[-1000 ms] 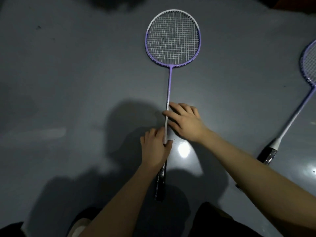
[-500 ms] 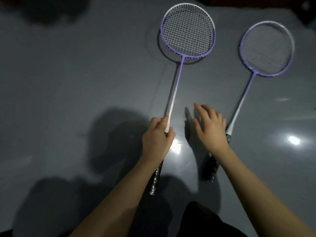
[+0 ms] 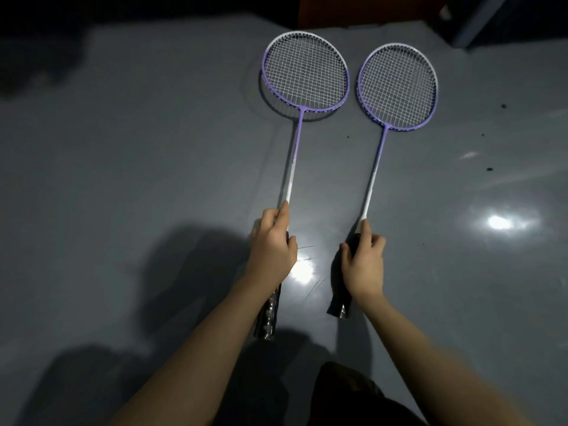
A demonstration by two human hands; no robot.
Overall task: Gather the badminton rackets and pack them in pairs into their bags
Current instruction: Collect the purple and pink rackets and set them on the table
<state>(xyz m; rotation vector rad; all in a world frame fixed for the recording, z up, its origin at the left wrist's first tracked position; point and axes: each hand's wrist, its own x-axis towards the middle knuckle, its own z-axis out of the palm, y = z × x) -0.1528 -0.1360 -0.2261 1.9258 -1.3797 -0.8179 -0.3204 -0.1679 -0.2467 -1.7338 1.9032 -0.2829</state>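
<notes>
Two purple-and-white badminton rackets point away from me over the grey floor. My left hand (image 3: pixel 272 244) grips the left racket (image 3: pixel 304 72) at the top of its black handle, and its head hangs slightly above the floor, casting a shadow. My right hand (image 3: pixel 364 261) holds the right racket (image 3: pixel 398 87) at the top of its black handle, index finger stretched along the white shaft. The two heads sit side by side, close but apart. No racket bag is in view.
The glossy grey floor (image 3: pixel 153 164) stretches left and right with bright light reflections. A brown edge (image 3: pixel 353 10) and a dark object (image 3: pixel 507 20) bound the far side. My dark-clothed knee (image 3: pixel 353 395) is at the bottom.
My right hand let go of the first racket's shaft, moved right and took the second racket's handle. The second racket now lies parallel to the first, which my left hand lifted.
</notes>
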